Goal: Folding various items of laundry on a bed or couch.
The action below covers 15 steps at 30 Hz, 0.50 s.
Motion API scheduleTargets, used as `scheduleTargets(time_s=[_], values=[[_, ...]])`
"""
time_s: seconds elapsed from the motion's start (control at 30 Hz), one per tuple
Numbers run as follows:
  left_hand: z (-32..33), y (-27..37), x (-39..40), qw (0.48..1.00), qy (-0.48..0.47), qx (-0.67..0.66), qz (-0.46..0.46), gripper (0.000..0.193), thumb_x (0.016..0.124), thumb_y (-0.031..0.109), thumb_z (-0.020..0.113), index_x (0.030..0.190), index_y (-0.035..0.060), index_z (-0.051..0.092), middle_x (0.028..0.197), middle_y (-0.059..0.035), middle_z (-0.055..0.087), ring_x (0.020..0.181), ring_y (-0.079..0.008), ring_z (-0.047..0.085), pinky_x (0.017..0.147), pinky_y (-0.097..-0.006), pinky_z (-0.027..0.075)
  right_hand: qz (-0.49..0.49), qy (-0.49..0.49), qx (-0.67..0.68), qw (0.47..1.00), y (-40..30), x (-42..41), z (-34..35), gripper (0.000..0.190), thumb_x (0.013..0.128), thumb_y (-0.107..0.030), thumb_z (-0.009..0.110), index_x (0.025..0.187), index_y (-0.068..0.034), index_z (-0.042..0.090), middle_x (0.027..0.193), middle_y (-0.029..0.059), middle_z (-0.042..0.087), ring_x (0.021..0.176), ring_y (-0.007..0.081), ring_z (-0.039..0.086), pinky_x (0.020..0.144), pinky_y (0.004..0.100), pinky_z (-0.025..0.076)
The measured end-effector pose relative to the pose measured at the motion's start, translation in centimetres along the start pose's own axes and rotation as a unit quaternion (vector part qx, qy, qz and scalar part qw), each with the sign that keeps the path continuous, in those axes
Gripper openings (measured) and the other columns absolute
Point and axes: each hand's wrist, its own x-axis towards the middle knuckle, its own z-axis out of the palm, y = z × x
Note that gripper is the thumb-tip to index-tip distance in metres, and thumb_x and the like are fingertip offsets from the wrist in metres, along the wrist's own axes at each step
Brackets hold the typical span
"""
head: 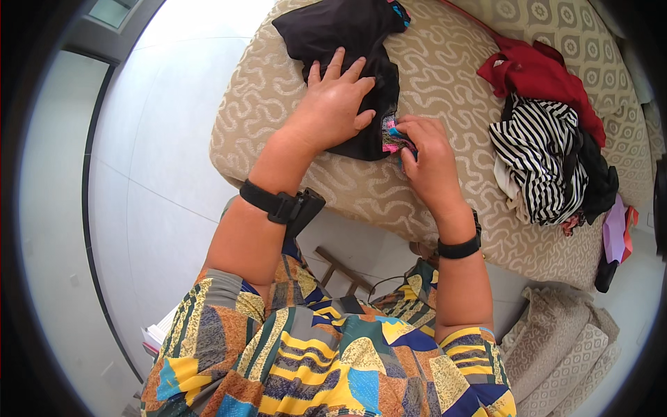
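A black garment [346,26] with patches of colourful patterned trim lies spread on a beige cushioned surface [432,62] with a squiggle pattern. My left hand [333,101] rests palm down on the black cloth, its fingers spread and holding nothing. At the garment's near right edge, my right hand [427,148] pinches the pink, blue and grey patterned trim [390,136] between thumb and fingers. Part of that trim is hidden behind the right fingers. Both forearms wear black straps, and the left strap carries a black device [305,211].
To the right lies a heap of clothes: a red garment [552,78], a black-and-white striped one [542,156] and black cloth [599,182]. Lilac cloth [615,229] hangs at the surface's right edge. Patterned beige fabric [557,344] is bundled on the floor [161,140].
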Motion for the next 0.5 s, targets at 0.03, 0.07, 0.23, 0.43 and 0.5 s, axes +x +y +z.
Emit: scheduleTargets(time_s=[0.03,0.07,0.23,0.43,0.5], values=[[0.0,0.1,0.0,1.0,-0.006,0.0,0.002,0.047,0.083,0.027,0.069,0.123,0.0054,0.057,0.148,-0.016,0.039,0.142,-0.0412,0.024,0.112,-0.0604,0.022,0.01,0.005,0.006,1.0,0.0,0.0,0.0,0.031,0.068,0.009,0.063,0.098,0.0,0.061,0.105,0.0137,0.062,0.103,0.0346,0.054,0.09,0.0405,0.046],[0.0,0.1,0.0,1.0,-0.006,0.001,0.002,0.047,0.083,0.027,0.069,0.123,0.0054,0.057,0.148,-0.016,0.039,0.142,-0.0412,0.024,0.112,-0.0604,0.022,0.009,0.005,0.006,1.0,0.1,0.0,0.0,0.031,0.068,0.009,0.063,0.098,0.0,0.061,0.105,0.0137,0.062,0.103,0.0346,0.054,0.09,0.0405,0.046],[0.4,-0.3,-0.1,1.0,-0.008,-0.018,0.012,0.06,0.076,0.034,0.074,0.128,0.0077,0.057,0.147,-0.0213,0.038,0.142,-0.0435,0.021,0.111,-0.0648,0.019,0.018,0.019,0.021,0.999,0.4,0.0,0.3,0.029,0.071,0.008,0.061,0.098,0.0,0.06,0.103,0.0146,0.062,0.098,0.0358,0.056,0.087,0.0401,0.047],[-0.9,0.3,-0.4,0.986,-0.056,-0.156,0.016,0.094,0.066,0.035,0.082,0.146,0.0179,0.036,0.153,-0.0189,0.03,0.145,-0.041,0.014,0.113,-0.0631,0.009,0.255,-0.025,0.206,0.944,0.6,-0.1,-0.2,0.018,0.082,0.005,0.058,0.099,0.0,0.06,0.094,0.0081,0.065,0.084,0.0165,0.062,0.076,0.0271,0.048],[-1.0,0.6,-0.5,0.985,-0.074,-0.153,0.033,0.099,0.063,0.035,0.084,0.147,0.0211,0.033,0.153,-0.0198,0.029,0.145,-0.0413,0.013,0.112,-0.0646,0.007,0.268,0.008,0.321,0.908,0.7,0.1,-0.4,0.014,0.086,0.003,0.057,0.1,0.001,0.059,0.093,0.0062,0.064,0.084,0.012,0.061,0.075,0.0241,0.047]])
